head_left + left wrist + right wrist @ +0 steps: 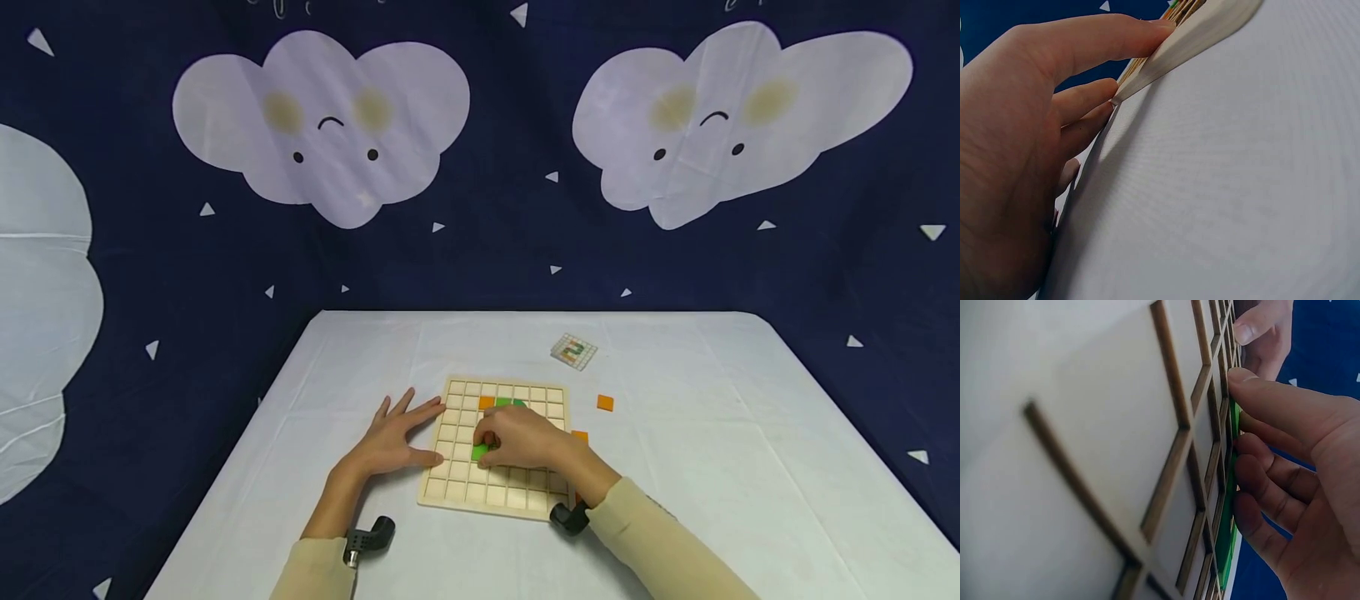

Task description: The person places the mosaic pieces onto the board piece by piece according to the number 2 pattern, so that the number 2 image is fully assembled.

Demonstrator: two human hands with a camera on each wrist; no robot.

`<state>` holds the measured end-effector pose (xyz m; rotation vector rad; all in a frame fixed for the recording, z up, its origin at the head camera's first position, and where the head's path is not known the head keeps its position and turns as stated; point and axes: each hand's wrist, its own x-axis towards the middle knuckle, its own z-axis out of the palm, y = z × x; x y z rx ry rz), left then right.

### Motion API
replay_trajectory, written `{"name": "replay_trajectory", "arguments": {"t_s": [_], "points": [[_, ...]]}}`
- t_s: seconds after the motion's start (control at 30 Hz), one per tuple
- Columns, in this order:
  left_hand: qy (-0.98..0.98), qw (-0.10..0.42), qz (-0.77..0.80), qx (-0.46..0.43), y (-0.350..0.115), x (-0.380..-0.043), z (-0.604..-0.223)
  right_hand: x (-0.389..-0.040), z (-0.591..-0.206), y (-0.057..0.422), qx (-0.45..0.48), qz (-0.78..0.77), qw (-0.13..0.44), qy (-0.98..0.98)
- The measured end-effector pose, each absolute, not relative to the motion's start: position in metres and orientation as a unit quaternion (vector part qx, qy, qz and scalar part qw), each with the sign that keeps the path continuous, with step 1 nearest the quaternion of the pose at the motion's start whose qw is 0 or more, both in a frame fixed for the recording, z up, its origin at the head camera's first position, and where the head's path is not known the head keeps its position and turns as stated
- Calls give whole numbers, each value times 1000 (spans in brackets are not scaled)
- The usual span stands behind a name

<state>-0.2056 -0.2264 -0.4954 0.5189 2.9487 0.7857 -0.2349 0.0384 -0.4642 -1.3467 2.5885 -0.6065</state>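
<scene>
A wooden grid board (465,493) lies flat on the white table. My left hand (390,442), fingers spread, steadies the board's left side; in the left wrist view its thumb (1141,37) rests on the raised rim. My right hand (521,437) is over the middle of the grid, thumb and curled fingers at a bright green square tile (478,452). From the right wrist, that tile (1234,419) shows between thumb and fingers, low at the grid. An orange tile (486,402), a green tile (503,402) and a darker green tile (519,402) form a row farther up, partly behind the right hand.
To the board's right lie loose orange tiles, one (605,402) apart and another (580,436) by the board's edge, with more orange partly hidden under the right forearm. A small patterned card stack (574,351) sits farther back. A dark blue cloud-print curtain (510,250) hangs behind.
</scene>
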Motion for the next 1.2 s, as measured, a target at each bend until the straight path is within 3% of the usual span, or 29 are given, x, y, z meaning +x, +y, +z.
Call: {"name": "replay_trajectory", "arguments": {"t_s": [0.57,1.2], "points": [[954,25,253,157,-225,-205,-496,-236,-466,54,-454,-244,59,855],[955,20,252,155,-226,-205,-497,-251,-470,106,-380,-274,37,883]]}}
